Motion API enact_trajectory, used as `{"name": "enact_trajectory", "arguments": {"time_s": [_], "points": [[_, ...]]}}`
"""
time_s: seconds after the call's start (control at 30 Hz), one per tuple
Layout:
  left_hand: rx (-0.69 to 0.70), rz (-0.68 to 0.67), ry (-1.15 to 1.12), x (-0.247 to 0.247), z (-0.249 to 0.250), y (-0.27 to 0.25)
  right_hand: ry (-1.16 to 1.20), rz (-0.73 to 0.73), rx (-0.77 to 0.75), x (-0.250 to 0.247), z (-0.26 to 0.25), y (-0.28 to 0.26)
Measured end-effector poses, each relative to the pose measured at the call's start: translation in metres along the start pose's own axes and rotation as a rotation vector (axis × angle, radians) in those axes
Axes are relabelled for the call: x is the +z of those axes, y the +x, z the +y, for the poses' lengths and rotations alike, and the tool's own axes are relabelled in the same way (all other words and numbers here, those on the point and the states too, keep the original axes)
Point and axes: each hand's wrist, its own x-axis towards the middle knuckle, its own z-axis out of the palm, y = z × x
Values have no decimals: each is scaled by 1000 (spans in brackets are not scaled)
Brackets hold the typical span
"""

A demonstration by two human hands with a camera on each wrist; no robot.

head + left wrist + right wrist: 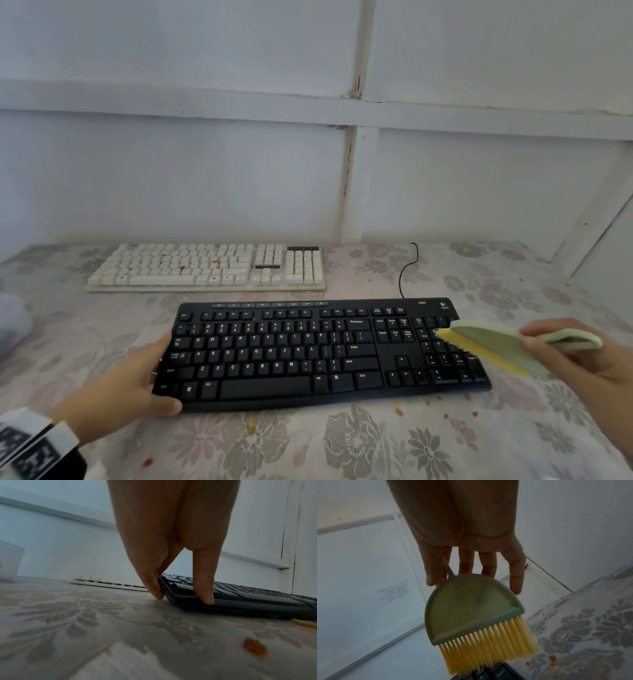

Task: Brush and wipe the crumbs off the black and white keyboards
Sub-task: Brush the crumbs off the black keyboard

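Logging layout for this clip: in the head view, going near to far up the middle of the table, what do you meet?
Crumb on the flowered tablecloth → black keyboard → white keyboard with orange crumbs on its keys → white panelled wall.

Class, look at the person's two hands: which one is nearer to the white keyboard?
Left. The left hand grips the black keyboard's left end, just in front of the white keyboard. The right hand, holding the brush, is farther off to the right.
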Motion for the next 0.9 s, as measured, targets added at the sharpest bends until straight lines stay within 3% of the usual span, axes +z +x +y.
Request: {"name": "enact_trajectory", "arguments": {"time_s": [0.03, 0.07, 0.23, 0.3, 0.5, 0.73, 0.9], "points": [[-10, 22, 12, 1, 1, -1, 44, -151, 10, 3, -1, -11], [-18, 44, 19, 1, 1, -2, 24, -94, 36, 10, 20, -21], [-56, 110, 6, 3, 6, -6, 49, -195, 57, -4, 22, -21], [-70, 126, 2, 2, 6, -7, 75, -172, 79, -7, 22, -23], [-180, 84, 79, -4, -11, -3, 128, -165, 117, -12, 28, -20], [-213, 87, 72, -1, -2, -4, 212, -247, 107, -9, 21, -16], [-200, 57, 240, 1, 4, -6, 281, -325, 137, 1, 3, -17]]}}
